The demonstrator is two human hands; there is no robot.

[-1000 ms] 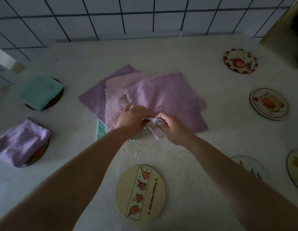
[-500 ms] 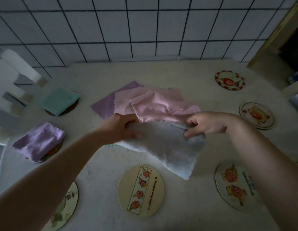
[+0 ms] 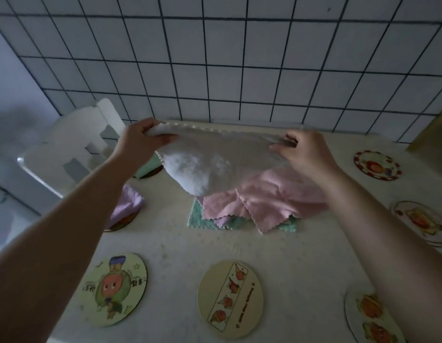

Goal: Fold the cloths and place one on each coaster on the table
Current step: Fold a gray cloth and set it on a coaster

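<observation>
Above the counter point(image 3: 301, 256) and its pile of cloths point(image 3: 264, 201), we hold a white cloth point(image 3: 215, 157) stretched in the air, left hand point(image 3: 140, 142) and right hand point(image 3: 301, 154) each pinching a top corner. It seems light, limp, best held by corners.

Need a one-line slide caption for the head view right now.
Both hands, left hand and right hand, hold a white cloth stretched above the cloth pile.

The white cloth point(image 3: 210, 164) is now lifted clear of the pile point(image 3: 252, 206) and stretched between the left hand point(image 3: 143, 142) and right hand point(image 3: 304, 154), which are raised and spread wider apart.
</observation>
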